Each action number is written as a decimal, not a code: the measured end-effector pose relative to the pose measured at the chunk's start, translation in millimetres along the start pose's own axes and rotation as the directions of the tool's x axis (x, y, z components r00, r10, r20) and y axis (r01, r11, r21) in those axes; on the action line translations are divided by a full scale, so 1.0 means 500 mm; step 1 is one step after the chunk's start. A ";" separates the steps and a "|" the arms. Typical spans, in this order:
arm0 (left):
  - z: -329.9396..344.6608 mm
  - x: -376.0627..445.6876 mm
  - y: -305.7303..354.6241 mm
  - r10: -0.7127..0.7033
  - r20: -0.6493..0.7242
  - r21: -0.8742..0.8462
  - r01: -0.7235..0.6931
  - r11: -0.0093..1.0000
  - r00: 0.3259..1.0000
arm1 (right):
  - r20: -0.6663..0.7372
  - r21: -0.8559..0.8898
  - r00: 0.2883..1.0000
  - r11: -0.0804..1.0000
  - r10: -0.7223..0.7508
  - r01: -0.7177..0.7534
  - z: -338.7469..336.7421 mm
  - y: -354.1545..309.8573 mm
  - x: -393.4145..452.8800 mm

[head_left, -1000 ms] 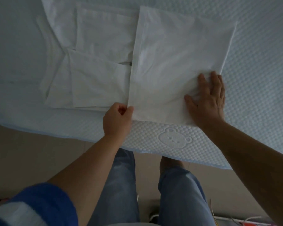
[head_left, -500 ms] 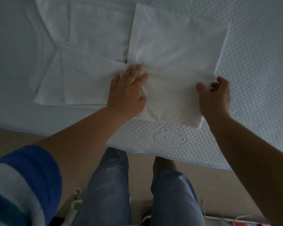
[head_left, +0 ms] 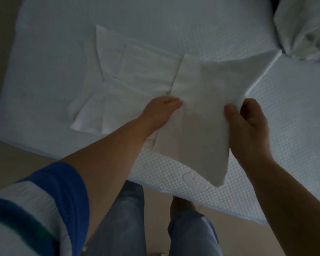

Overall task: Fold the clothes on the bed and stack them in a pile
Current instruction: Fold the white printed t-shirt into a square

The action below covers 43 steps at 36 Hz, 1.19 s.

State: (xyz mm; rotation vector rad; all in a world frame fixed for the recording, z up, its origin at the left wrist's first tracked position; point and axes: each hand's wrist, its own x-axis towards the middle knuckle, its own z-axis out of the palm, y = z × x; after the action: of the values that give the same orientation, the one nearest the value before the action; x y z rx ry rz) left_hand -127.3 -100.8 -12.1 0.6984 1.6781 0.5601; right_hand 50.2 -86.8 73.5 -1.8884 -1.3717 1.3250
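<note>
A folded white garment (head_left: 207, 115) is raised off the bed (head_left: 174, 24), its near corner hanging toward the bed's front edge. My left hand (head_left: 161, 111) grips its left edge, with the fingertips hidden in the cloth. Curled around the right edge is my right hand (head_left: 248, 124), thumb on top. A second white garment (head_left: 129, 85) lies flat on the bed to the left, partly folded, its right side under the raised one.
Crumpled pale bedding or clothing (head_left: 303, 24) is bunched at the far right corner. The quilted mattress cover carries an embossed bear (head_left: 194, 180) near the front edge. My legs in jeans (head_left: 122, 218) stand on the beige floor against the bed.
The folded garment lay flat under both hands; now both hands hold its sides and it is raised off the bed. The view has tilted up, showing more of the bed.
</note>
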 end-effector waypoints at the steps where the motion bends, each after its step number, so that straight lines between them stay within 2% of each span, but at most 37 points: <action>1: -0.017 -0.001 0.007 -0.052 0.005 -0.113 0.053 0.992 0.999 | 0.033 0.014 0.999 0.999 -0.033 0.032 0.023 -0.028 -0.006; 4: -0.092 -0.008 0.018 -0.209 0.076 -0.385 0.222 0.896 0.975 | 0.113 0.043 0.988 0.994 -0.102 0.098 0.108 -0.099 -0.015; 7: -0.196 -0.019 0.002 -0.208 0.206 -0.574 0.290 0.765 0.956 | 0.164 -0.027 0.979 0.991 -0.123 0.129 0.217 -0.149 -0.007; 9: -0.268 -0.030 -0.019 -0.162 0.265 -0.650 0.300 0.698 0.951 | 0.203 -0.091 0.969 0.983 -0.140 0.161 0.296 -0.173 0.003; 12: -0.364 -0.038 -0.062 -0.134 0.264 -0.707 0.286 0.646 0.955 | 0.300 -0.151 0.941 0.967 -0.153 0.205 0.427 -0.197 0.020; 16: -0.432 -0.029 -0.120 -0.195 0.195 -0.729 0.276 0.627 0.961 | 0.476 -0.297 0.879 0.934 -0.034 0.198 0.588 -0.187 0.043; 19: -0.449 -0.012 -0.151 -0.363 -0.013 -0.639 0.272 0.720 0.932 | 0.539 -0.418 0.838 0.889 0.077 0.188 0.650 -0.159 0.048; 21: -0.453 0.001 -0.165 -0.398 -0.116 -0.564 0.269 0.781 0.910 | 0.515 -0.449 0.855 0.868 0.058 0.211 0.649 -0.144 0.045; 22: -0.453 0.006 -0.170 -0.361 -0.161 -0.474 0.249 0.844 0.919 | 0.497 -0.461 0.867 0.850 0.011 0.254 0.638 -0.137 0.041; 24: -0.447 0.013 -0.180 -0.237 -0.236 -0.136 0.210 0.968 0.942 | 0.466 -0.482 0.871 0.782 -0.153 0.395 0.602 -0.118 0.030; 25: -0.443 0.015 -0.184 -0.171 -0.288 0.024 0.186 0.982 0.942 | 0.451 -0.503 0.860 0.727 -0.240 0.467 0.579 -0.106 0.024; 27: -0.437 0.009 -0.185 -0.096 -0.362 0.153 0.160 0.975 0.927 | 0.412 -0.571 0.843 0.622 -0.346 0.535 0.530 -0.083 0.021; 29: -0.431 0.006 -0.193 -0.073 -0.410 0.148 0.145 0.978 0.909 | 0.375 -0.655 0.863 0.562 -0.339 0.505 0.482 -0.058 0.032; 32: -0.422 -0.003 -0.197 -0.029 -0.468 0.158 0.115 0.981 0.883 | 0.364 -0.762 0.912 0.501 -0.191 0.409 0.422 -0.021 0.061; 35: -0.416 -0.010 -0.205 -0.001 -0.491 0.214 0.121 0.969 0.871 | 0.423 -0.807 0.900 0.407 -0.108 0.428 0.394 0.013 0.078; 40: -0.409 -0.027 -0.228 0.041 -0.558 0.308 0.160 0.938 0.829 | 0.426 -0.801 0.897 0.413 -0.116 0.434 0.394 0.029 0.078; 43: -0.403 -0.049 -0.243 -0.047 -0.605 0.231 0.231 0.945 0.795 | 0.414 -0.800 0.902 0.425 -0.121 0.424 0.394 0.027 0.070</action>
State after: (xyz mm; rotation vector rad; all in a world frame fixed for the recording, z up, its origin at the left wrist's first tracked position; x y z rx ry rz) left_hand -338.9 -203.0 -36.8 0.6331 2.4247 0.4477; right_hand -116.2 -93.8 -38.0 -1.8620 -2.8163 0.7340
